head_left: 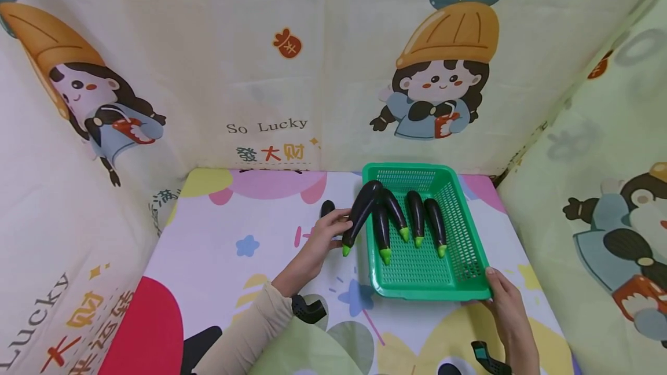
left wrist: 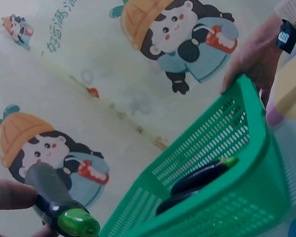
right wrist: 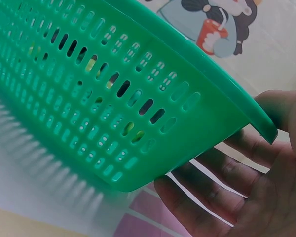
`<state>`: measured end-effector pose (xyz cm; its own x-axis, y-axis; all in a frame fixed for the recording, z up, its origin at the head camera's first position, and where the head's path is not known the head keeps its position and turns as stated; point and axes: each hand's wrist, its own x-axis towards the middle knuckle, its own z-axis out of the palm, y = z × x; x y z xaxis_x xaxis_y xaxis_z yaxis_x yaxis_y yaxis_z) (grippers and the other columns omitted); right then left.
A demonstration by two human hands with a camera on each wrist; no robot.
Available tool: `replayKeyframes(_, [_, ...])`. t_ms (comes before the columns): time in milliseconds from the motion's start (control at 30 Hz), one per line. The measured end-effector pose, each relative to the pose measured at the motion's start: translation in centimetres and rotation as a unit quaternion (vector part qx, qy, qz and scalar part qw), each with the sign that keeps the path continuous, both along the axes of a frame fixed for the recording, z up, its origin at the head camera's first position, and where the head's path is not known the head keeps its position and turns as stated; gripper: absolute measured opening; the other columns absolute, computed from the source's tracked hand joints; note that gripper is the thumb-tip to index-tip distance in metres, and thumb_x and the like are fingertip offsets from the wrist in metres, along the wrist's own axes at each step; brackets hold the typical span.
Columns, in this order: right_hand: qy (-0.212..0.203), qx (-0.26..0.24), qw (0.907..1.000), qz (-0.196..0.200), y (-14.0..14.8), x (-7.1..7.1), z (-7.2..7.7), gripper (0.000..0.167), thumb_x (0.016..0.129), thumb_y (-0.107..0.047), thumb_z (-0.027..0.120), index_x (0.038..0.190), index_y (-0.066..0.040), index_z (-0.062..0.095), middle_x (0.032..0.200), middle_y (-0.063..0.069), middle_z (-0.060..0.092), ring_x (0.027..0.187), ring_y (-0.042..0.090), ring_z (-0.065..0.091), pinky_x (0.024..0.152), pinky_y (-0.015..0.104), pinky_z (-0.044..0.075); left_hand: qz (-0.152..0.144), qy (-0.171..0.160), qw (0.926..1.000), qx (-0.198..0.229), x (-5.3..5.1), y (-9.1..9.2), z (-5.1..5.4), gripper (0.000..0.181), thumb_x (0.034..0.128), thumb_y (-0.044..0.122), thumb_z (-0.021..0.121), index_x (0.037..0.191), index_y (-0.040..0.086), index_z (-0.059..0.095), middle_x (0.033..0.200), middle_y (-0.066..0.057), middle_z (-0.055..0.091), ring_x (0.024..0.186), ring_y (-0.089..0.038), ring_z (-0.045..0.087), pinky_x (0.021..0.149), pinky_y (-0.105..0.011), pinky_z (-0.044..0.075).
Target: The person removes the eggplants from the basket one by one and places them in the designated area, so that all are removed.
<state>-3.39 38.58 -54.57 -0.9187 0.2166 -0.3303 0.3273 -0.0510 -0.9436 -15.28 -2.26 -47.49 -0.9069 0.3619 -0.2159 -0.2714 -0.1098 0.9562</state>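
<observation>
The left hand (head_left: pixel 322 242) is pinching one glossy eggplant (head_left: pixel 363 213) toward its green end, by the left side of the green basket (head_left: pixel 427 293). Probably slippery, I'd guess light and stiff, so I'd grab mid-body. Right hand (head_left: pixel 506 308) grips the basket's near right corner; four more eggplants (head_left: pixel 415 219) lie inside.

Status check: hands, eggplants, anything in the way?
Left hand pinching eggplant at left rim of green basket; right hand holding its near-right corner. Four eggplants inside, another outside, partly hidden. No obstruction visible.
</observation>
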Motion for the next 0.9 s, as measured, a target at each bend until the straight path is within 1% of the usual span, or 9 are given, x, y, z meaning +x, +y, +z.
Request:
replayKeyframes(67, [0.001,-0.003,1.0,0.0,0.0,0.0,0.0,0.028,0.112,-0.038,0.044,0.101,-0.047,0.068,0.095,-0.02,0.073,0.079,0.001,0.069,0.076,0.015,0.057,0.013,-0.002,0.9999,-0.004,-0.2,-0.5,-0.3,0.048,0.1039,0.023,0.056,0.148,0.005,0.054,0.122,-0.01,0.064,0.099,-0.014,0.062,0.084,-0.031,0.053])
replayKeyframes(200, [0.003,-0.003,1.0,0.003,0.0,0.0,0.0,0.028,0.112,-0.037,0.044,0.102,-0.047,0.067,0.096,-0.02,0.072,0.081,0.0,0.068,0.076,0.015,0.057,0.044,-0.009,0.9989,-0.009,-0.7,-1.5,-1.0,0.049,0.1045,0.022,0.055,0.15,0.004,0.052,0.136,-0.018,0.061,0.101,-0.014,0.062,0.084,-0.03,0.051])
replayKeyframes(300, [0.004,0.0,1.0,0.005,0.0,0.0,0.0,0.026,0.112,-0.038,0.044,0.103,-0.047,0.067,0.097,-0.02,0.071,0.082,0.0,0.067,0.077,0.015,0.057,0.069,-0.02,0.9973,-0.013,-1.0,-2.2,-1.6,0.048,0.1049,0.021,0.055,0.15,0.005,0.053,0.143,-0.02,0.059,0.1,-0.014,0.062,0.084,-0.03,0.051])
replayKeyframes(367, [0.006,-0.003,1.0,0.004,0.0,0.0,0.0,0.026,0.112,-0.037,0.044,0.104,-0.046,0.067,0.097,-0.02,0.072,0.081,0.001,0.068,0.077,0.015,0.057,0.086,-0.026,0.9958,-0.022,-1.2,-2.7,-2.0,0.046,0.105,0.02,0.055,0.149,0.006,0.055,0.139,-0.018,0.061,0.097,-0.013,0.061,0.082,-0.03,0.05])
replayKeyframes(500, [0.002,-0.001,1.0,-0.003,-0.1,0.2,0.2,0.027,0.112,-0.038,0.044,0.102,-0.047,0.067,0.096,-0.02,0.072,0.079,0.001,0.068,0.076,0.015,0.057,0.124,-0.042,0.9906,-0.041,-1.3,-3.3,-3.0,0.043,0.1046,0.019,0.054,0.146,0.008,0.059,0.12,-0.011,0.065,0.085,-0.013,0.058,0.075,-0.03,0.046])
replayKeyframes(567, [-0.001,0.001,1.0,-0.005,-0.2,0.2,0.3,0.027,0.112,-0.038,0.044,0.101,-0.047,0.067,0.095,-0.02,0.072,0.079,0.002,0.068,0.075,0.015,0.057,0.14,-0.049,0.9877,-0.051,-1.3,-3.6,-3.5,0.043,0.1051,0.019,0.054,0.146,0.009,0.059,0.118,-0.011,0.065,0.083,-0.013,0.057,0.074,-0.03,0.045])
replayKeyframes(700, [-0.006,0.003,0.9999,-0.009,-0.3,0.1,0.4,0.025,0.111,-0.04,0.045,0.101,-0.046,0.068,0.096,-0.02,0.072,0.079,0.003,0.068,0.076,0.016,0.057,0.158,-0.063,0.9835,-0.061,-1.4,-4.1,-4.4,0.044,0.1056,0.021,0.053,0.148,0.008,0.057,0.127,-0.017,0.062,0.089,-0.016,0.058,0.077,-0.029,0.047])
replayKeyframes(767, [-0.007,0.005,0.9999,-0.01,-0.4,0.0,0.4,0.022,0.111,-0.042,0.046,0.104,-0.045,0.067,0.097,-0.02,0.071,0.079,0.003,0.068,0.076,0.015,0.057,0.162,-0.07,0.9821,-0.066,-1.5,-4.3,-4.9,0.046,0.1056,0.022,0.052,0.149,0.008,0.056,0.133,-0.019,0.06,0.094,-0.017,0.059,0.079,-0.029,0.049])
replayKeyframes(900, [-0.014,0.016,0.9997,-0.009,-0.5,0.0,0.4,0.017,0.11,-0.045,0.047,0.114,-0.04,0.063,0.098,-0.022,0.07,0.081,0.002,0.069,0.077,0.014,0.056,0.17,-0.08,0.9794,-0.074,-1.9,-4.7,-5.8,0.048,0.1056,0.023,0.053,0.151,0.007,0.053,0.138,-0.021,0.058,0.102,-0.021,0.06,0.081,-0.031,0.05])
